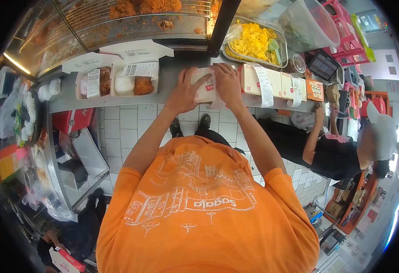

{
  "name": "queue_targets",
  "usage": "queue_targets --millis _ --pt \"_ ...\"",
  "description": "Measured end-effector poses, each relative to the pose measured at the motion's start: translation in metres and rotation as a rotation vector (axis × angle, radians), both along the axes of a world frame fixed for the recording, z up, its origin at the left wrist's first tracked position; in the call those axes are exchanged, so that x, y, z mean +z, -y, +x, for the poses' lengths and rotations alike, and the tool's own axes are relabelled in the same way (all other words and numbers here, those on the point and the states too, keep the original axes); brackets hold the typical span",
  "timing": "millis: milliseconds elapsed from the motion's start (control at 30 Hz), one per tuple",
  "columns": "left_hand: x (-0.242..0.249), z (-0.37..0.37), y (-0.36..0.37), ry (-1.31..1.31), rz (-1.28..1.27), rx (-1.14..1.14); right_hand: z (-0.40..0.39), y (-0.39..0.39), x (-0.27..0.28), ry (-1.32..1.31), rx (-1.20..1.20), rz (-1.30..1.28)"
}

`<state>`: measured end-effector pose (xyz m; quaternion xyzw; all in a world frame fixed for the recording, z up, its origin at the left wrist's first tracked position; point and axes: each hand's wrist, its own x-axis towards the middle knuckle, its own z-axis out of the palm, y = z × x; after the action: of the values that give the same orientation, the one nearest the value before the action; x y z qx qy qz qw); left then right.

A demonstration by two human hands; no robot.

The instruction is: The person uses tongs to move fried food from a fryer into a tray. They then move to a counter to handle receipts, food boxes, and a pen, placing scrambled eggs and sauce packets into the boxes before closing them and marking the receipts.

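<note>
Both my hands rest on a white and red paper food box (205,91) on the steel counter (72,101). My left hand (184,93) grips the box's left side. My right hand (227,83) presses on its top right, fingers curled over the lid. To the left, an open box (134,81) holds fried chicken and white rice, with a receipt (140,69) on its lid. Another open box (92,83) sits further left. My orange shirt (199,214) fills the lower view.
Closed boxes (279,84) with long receipts (265,86) line the counter to the right. Behind them are a tray of yellow food (252,42) and a glass case of fried chicken (140,9). A co-worker in black (331,154) stands at right. White floor tiles (126,123) lie below.
</note>
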<state>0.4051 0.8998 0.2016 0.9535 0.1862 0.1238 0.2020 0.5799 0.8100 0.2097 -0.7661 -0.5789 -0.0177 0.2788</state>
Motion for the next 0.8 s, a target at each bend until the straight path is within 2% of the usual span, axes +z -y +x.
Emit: queue_targets --millis 67,200,267,300,367,400,467,500,567,633,700,733,800 --pt "0.014 0.002 0.007 0.049 -0.091 -0.037 0.012 0.000 -0.004 0.050 -0.016 0.000" --pt "0.008 0.012 0.016 0.089 -0.103 0.030 0.016 0.001 -0.007 0.072 0.010 0.078" --pt "0.014 0.012 0.009 -0.095 0.029 -0.084 0.018 0.000 -0.008 -0.131 -0.056 0.086" --pt "0.020 0.013 0.006 -0.100 0.030 -0.074 0.020 0.000 -0.008 -0.233 -0.068 0.043" --pt "0.031 0.016 0.002 -0.269 -0.001 -0.157 0.023 -0.001 -0.008 -0.234 -0.044 0.008" --pt "0.022 0.014 0.006 -0.266 -0.002 -0.162 0.026 0.002 -0.006 -0.230 -0.034 -0.025" --pt "0.000 0.010 0.018 -0.043 0.074 -0.089 0.026 0.003 -0.012 -0.138 -0.033 0.005" --pt "0.006 0.013 0.023 -0.032 0.077 -0.105 0.023 0.001 -0.011 -0.050 -0.022 0.036" --pt "0.013 0.017 0.033 -0.025 0.028 0.074 0.015 -0.002 -0.007 -0.071 -0.075 0.056" --pt "0.009 0.025 0.035 -0.051 0.083 0.066 0.006 0.000 -0.006 -0.095 -0.115 0.061" --pt "0.005 0.033 0.038 -0.059 0.136 0.056 0.012 0.007 -0.002 0.017 0.004 0.128" --pt "0.003 0.033 0.034 -0.077 0.120 0.069 0.020 0.017 0.004 0.035 -0.012 0.125" --pt "0.005 0.031 0.030 -0.090 0.101 0.067 0.027 0.044 0.026 -0.213 -0.148 0.124"
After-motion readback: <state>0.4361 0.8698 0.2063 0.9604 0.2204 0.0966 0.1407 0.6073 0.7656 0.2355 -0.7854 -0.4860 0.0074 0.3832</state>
